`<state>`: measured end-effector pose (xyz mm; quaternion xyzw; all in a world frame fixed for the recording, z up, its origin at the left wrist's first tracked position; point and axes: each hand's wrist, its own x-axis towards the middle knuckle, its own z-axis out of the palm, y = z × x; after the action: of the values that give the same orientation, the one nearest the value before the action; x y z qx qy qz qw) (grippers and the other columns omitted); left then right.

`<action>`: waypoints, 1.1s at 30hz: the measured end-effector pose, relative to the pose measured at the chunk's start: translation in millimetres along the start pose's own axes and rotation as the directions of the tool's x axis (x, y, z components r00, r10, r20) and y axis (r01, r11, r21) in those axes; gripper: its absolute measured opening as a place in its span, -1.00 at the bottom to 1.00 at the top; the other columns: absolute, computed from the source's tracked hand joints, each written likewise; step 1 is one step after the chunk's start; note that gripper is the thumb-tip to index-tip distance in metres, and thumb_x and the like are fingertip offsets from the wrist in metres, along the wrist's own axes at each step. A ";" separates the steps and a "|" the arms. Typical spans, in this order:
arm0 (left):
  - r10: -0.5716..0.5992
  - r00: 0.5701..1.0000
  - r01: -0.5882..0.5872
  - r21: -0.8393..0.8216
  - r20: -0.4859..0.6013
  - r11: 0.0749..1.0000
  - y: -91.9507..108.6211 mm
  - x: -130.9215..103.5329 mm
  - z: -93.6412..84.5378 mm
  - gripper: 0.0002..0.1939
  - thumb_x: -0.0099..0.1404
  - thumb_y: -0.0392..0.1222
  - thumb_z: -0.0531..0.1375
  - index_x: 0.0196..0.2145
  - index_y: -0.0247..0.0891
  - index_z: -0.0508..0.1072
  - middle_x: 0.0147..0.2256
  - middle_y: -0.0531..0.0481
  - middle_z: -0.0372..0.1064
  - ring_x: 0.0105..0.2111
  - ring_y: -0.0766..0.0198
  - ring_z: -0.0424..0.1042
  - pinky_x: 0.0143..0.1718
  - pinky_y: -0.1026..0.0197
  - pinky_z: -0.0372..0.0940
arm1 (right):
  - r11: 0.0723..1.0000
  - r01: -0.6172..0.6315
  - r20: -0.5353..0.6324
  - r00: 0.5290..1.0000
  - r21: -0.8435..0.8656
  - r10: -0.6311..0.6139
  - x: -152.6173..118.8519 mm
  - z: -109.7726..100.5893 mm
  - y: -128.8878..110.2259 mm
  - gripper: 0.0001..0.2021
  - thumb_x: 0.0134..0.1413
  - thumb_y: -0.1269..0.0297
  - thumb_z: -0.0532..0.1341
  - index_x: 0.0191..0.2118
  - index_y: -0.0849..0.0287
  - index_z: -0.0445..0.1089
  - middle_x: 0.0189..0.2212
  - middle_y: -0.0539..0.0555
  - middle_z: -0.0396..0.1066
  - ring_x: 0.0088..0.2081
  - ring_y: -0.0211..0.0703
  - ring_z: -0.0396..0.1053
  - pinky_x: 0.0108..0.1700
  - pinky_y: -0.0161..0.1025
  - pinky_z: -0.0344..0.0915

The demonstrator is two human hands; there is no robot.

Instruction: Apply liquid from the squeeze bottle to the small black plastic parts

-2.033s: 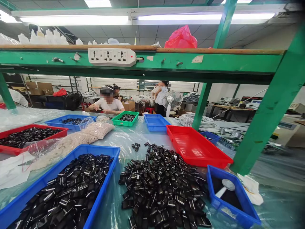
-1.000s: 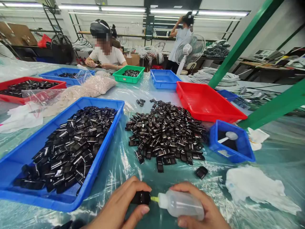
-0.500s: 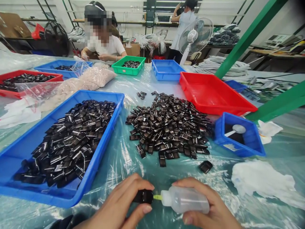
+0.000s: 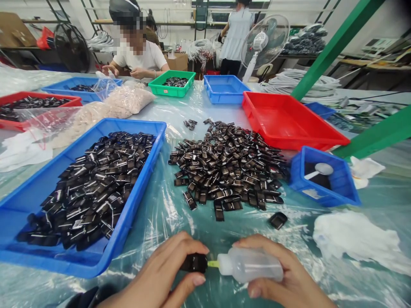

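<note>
My left hand [image 4: 167,273] is closed around a small glossy black plastic part [image 4: 195,263], held between thumb and fingers. In my right hand [image 4: 279,273] lies a translucent squeeze bottle [image 4: 252,266], tipped on its side. Its thin yellow-green nozzle [image 4: 212,264] points left and meets the end of the black part; whether it goes inside I cannot tell. Beyond my hands, a heap of similar black parts [image 4: 224,167] lies on the plastic-covered table [image 4: 173,214]. One single black part [image 4: 278,220] sits apart, nearer my right hand.
At left stands a large blue tray [image 4: 138,205] full of black parts. Rightward are a small blue bin [image 4: 337,192] with a white scoop [image 4: 323,169], a white cloth [image 4: 356,239] and a red tray [image 4: 295,124]. A green post [image 4: 337,51] slants at right. A co-worker [image 4: 141,55] sits opposite.
My hands, the black part and the bottle keep nearly the same pose. The view has tilted slightly. In the background, the standing person has lowered their raised arm.
</note>
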<state>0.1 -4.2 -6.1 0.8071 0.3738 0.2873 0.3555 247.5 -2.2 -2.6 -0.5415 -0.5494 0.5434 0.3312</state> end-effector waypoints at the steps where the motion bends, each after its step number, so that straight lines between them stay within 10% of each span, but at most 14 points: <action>1: -0.016 1.000 0.016 0.016 0.003 1.000 3.0 0.1 -1.2 -0.77 0.42 -0.15 0.05 0.02 -0.11 0.25 -0.24 -0.01 0.37 -0.28 0.23 0.44 -0.23 0.28 0.37 | 1.000 -0.006 0.003 1.000 0.007 0.006 0.1 -0.3 0.0 -0.70 -0.36 0.16 0.49 -0.35 -0.11 0.53 -0.51 -0.09 0.46 -0.52 -0.20 0.36 -0.50 -0.37 0.27; 33: -0.167 0.985 0.165 -0.045 -0.037 0.985 6.2 1.6 -2.0 -0.66 0.42 -0.23 0.06 0.11 0.05 0.26 -0.07 0.04 0.28 -0.07 0.28 0.35 -0.07 0.39 0.25 | 0.989 0.144 -0.105 0.984 0.020 -0.141 0.9 1.4 14.3 -0.64 -0.32 0.13 0.49 -0.26 -0.29 0.53 -0.44 -0.13 0.53 -0.50 -0.20 0.44 -0.46 -0.37 0.34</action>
<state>2.0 -5.1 0.4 0.7595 0.4408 0.2806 0.3874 249.4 -4.3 -16.7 -0.5234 -0.5612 0.4974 0.4046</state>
